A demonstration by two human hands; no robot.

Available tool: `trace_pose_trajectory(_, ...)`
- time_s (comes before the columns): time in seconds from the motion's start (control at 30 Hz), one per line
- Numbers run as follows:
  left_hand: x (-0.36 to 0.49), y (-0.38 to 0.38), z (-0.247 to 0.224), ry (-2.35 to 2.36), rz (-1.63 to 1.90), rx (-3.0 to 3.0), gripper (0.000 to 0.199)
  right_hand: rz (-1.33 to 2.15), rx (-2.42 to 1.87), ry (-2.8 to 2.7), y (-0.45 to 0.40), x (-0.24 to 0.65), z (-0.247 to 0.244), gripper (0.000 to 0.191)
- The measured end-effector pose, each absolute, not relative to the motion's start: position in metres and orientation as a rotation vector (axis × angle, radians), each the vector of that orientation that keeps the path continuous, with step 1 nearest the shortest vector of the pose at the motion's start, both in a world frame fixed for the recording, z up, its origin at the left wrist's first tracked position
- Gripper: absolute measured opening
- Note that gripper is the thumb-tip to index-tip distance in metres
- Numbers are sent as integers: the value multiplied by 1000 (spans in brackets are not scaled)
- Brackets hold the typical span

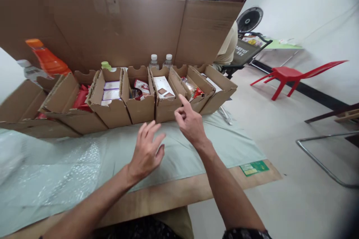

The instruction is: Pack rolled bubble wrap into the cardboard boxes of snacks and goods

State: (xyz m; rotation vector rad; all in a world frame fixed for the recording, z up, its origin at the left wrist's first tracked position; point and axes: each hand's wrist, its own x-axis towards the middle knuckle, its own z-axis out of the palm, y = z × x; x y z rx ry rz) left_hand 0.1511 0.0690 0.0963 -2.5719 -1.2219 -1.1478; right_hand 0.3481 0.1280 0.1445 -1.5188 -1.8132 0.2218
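My left hand (148, 148) hovers over the pale green cloth (174, 153), fingers spread and holding nothing. To its right, my right hand (189, 119) is raised before the row of cardboard bins, index finger extended, the other fingers curled, nothing visible in it. That finger is nearest the bin with a white box (163, 87) printed with brown squares. In the bin right of it lie red and clear packets (193, 89). Other bins hold purple-and-white packs (111, 91), a red-and-white packet (142, 87) and red packaging (82, 98).
A tall cardboard panel (117, 30) stands behind the bins, with an orange bottle (50, 59) and clear bottles (154, 61) before it. Bubble wrap (70, 171) covers the table's left. A green card (254, 168) lies at the right edge. Other people and a red chair (288, 74) are beyond.
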Motion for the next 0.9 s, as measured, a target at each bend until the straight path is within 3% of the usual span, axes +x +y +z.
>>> trace_pose_trajectory(0.13, 124, 13, 43, -1507, -1127, -2640, 25, 41, -1885, -2073, 162, 321, 178, 41)
trace_pose_trajectory(0.23, 103, -3, 31, -1617, -1136, -2680, 25, -30, -1870, -2060, 148, 322, 179, 32)
trace_pose_trajectory(0.4, 83, 0, 45, -1811, -1312, -2636, 35, -11, -1505, -1930, 30, 384, 149, 26)
trace_pose_trajectory(0.47, 86, 2, 52, -1901, -1402, -2658, 46, -29, -1572, -1814, -26, 420, 135, 22)
trace_pose_trajectory(0.5, 89, 2, 55, -1947, -1444, -2687, 53, -41, -1662, -1698, -51, 436, 128, 24)
trace_pose_trajectory(0.53, 95, 3, 57, -1987, -1481, -2726, 61, -15, -1743, -1534, -71, 450, 122, 40)
trace_pose_trajectory(0.6, 111, 5, 61, -2036, -1544, -2818, 76, 241, -1744, -1285, -98, 468, 109, 88)
trace_pose_trajectory(0.67, 130, 9, 63, -2037, -1594, -2912, 87, 513, -1714, -1180, -104, 471, 97, 103)
trace_pose_trajectory(0.8, 151, 16, 60, -1979, -1665, -3006, 94, 662, -1656, -1158, -73, 449, 76, 72)
trace_pose_trajectory(0.9, 135, 12, 56, -2036, -1761, -2836, 90, 643, -1572, -1177, -39, 421, 69, 63)
